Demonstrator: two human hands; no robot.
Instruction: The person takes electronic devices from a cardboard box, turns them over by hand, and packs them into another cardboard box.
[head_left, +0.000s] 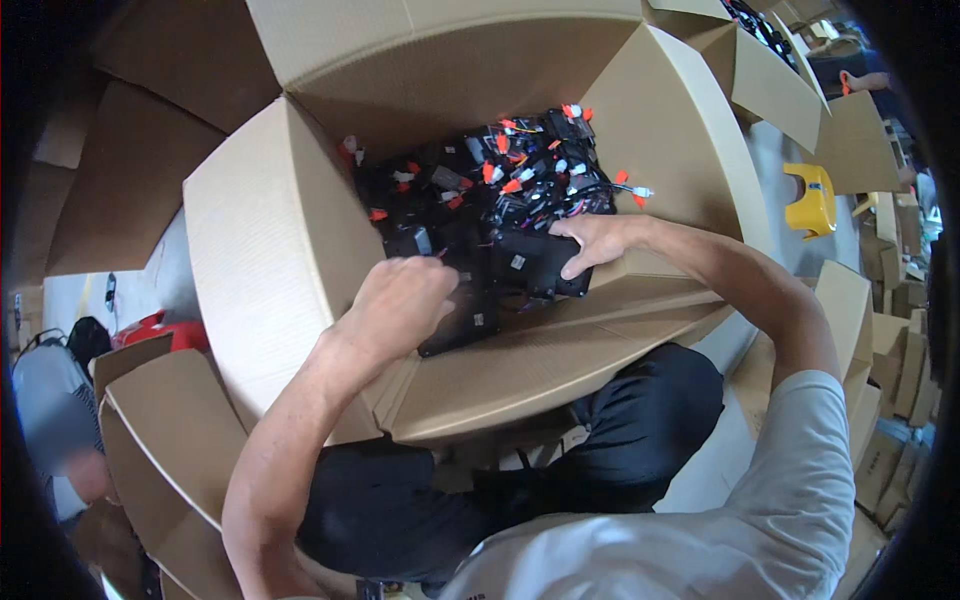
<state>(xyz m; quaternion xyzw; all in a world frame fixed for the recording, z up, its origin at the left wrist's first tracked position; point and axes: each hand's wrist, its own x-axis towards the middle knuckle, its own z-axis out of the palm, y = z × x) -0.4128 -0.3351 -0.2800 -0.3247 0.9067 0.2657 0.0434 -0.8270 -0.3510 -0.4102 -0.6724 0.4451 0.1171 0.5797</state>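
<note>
A large open cardboard box [245, 225] stands in front of me, holding a heap of flat black plastic units with thin cables and small white and orange-red connectors [512, 180]. My right hand [598, 240] grips the right end of one black rectangular unit [530, 262], which bears a small white label. At the near left of the heap my left hand [400, 305] is closed, its fingers curled and slightly blurred. Whatever those fingers hold, if anything, is hidden. Beside them lies another black unit [472, 322] with a small label.
The box's near flap [540, 385] bends over my legs. More open cartons stand at the lower left [170, 440] and upper right [775, 85]. A yellow plastic stool [810, 205] stands on the floor at right. Other people are partly visible at the left and far right.
</note>
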